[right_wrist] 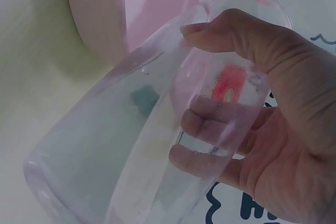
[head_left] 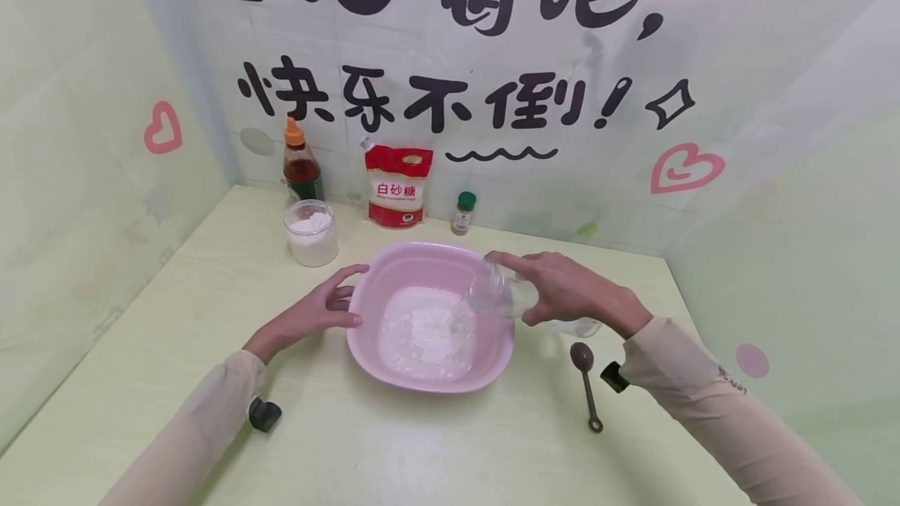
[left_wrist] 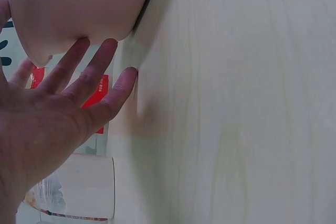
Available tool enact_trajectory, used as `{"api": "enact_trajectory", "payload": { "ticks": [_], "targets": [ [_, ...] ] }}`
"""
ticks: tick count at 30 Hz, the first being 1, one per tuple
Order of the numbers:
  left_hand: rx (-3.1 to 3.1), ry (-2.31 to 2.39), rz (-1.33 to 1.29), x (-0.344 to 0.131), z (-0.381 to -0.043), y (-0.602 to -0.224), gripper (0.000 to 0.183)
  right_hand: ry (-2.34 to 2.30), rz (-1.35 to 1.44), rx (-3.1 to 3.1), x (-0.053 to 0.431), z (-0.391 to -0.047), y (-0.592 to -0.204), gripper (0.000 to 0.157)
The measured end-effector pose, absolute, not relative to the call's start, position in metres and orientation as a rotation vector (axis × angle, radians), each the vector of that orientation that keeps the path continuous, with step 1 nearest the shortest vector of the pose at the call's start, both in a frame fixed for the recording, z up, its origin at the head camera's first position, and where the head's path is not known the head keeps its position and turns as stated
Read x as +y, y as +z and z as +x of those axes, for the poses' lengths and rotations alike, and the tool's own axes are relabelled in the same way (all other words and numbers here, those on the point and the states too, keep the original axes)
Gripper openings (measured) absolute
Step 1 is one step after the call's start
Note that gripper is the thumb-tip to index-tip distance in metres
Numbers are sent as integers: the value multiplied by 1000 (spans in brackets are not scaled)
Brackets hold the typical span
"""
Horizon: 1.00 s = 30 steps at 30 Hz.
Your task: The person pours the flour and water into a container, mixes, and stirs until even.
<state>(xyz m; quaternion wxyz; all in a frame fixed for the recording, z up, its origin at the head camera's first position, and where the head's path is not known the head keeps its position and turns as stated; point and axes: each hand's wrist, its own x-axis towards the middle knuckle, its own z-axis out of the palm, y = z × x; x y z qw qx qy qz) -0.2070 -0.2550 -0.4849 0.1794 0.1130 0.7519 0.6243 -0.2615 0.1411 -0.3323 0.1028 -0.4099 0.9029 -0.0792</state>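
A pink basin (head_left: 362, 369) stands on the table with white powder (head_left: 430, 334) inside, wet-looking around its edges. At the basin's left side my left hand (head_left: 319, 311) touches the rim and outer wall. Its fingers are spread and fairly straight in the left wrist view. My right hand (head_left: 562, 287) grips a clear carafe (right_wrist: 115, 129) by its narrower part, fingers and thumb around it. The carafe is tilted, its mouth over the basin's right side and its base out to the right. Any stream from the mouth is too faint to tell.
Behind the basin stand a sauce bottle (head_left: 304, 170), a jar of white powder (head_left: 312, 244), a red sugar pouch (head_left: 396, 186) and a small green-capped bottle (head_left: 462, 215). A brown spoon (head_left: 587, 385) lies at the right. Printed sheets (head_left: 394, 37) enclose the table's back and sides.
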Motion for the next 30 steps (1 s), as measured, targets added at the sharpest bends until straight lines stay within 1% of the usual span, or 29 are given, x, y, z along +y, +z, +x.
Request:
{"api": "enact_trajectory", "payload": {
  "ticks": [7, 14, 18, 25, 30],
  "targets": [
    [2128, 1759, 314, -255, -207, -485, 87, -390, -1164, 2626, 141, -264, -326, 101],
    [2134, 1751, 305, -254, -207, -483, 87, -608, -1122, 2635, 151, -272, -320, 103],
    [2144, 1751, 290, -255, -205, -482, 86, -842, -1065, 2630, 160, -278, -318, 104],
    [2147, 1743, 299, -255, -205, -483, 86, -1309, -965, 2582, 174, -289, -317, 100],
    [2145, 1742, 303, -254, -205, -481, 86, -1552, -855, 2601, 186, -296, -319, 97]
  ]
}}
